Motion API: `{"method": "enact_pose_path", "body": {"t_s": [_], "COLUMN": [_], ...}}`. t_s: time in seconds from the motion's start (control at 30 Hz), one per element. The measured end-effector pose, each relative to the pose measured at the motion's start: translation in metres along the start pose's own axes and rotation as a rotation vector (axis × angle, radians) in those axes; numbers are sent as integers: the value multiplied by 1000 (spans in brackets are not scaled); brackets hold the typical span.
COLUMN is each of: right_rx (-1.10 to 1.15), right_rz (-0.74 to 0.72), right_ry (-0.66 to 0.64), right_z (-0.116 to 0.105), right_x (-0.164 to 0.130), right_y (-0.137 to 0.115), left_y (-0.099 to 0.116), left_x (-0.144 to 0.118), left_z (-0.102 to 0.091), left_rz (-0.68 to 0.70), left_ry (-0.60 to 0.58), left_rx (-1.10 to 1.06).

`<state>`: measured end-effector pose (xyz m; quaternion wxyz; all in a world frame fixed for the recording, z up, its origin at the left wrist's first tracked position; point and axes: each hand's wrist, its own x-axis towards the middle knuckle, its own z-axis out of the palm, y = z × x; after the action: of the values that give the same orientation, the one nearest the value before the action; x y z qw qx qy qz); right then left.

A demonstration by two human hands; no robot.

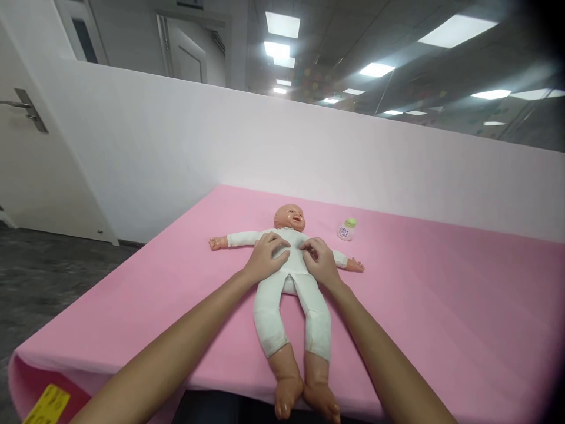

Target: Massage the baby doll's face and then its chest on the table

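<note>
As the doll lies face up along the pink mat, feet nearest me, head pointing away, I rest my left hand and right hand flat on its chest, gripping nothing; a small bottle stands beyond

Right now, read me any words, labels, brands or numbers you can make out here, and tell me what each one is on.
Nothing can be read.
Small bottle with the green cap: purple print on its label, too small and blurred to read.
Yellow tag at the pink table cover's near left corner: dark marks, too blurred to read.
Doll under the left hand and right hand: no text on its white suit.
</note>
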<state>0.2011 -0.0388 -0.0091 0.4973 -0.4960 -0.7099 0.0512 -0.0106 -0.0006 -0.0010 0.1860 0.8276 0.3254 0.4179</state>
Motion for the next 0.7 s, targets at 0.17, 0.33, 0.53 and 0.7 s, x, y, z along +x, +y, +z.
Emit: {"method": "enact_pose_path", "body": {"t_s": [0.17, 0.33, 0.53, 0.7], "right_rx": [1, 6, -6, -8], "right_rz": [24, 43, 33, 29], "right_ry": [-13, -11, -11, -13], "right_z": [-1, -2, 1, 2], "right_x": [0, 0, 0, -1], "right_y": [0, -1, 1, 2], "left_y": [-3, -6, -10, -10], "left_x": [0, -1, 0, 0], "left_z": [1, 2, 3, 2], "left_rz": [7, 1, 15, 10], "left_ry": [-32, -49, -52, -56], "left_rx": [-5, -15, -10, -6]}}
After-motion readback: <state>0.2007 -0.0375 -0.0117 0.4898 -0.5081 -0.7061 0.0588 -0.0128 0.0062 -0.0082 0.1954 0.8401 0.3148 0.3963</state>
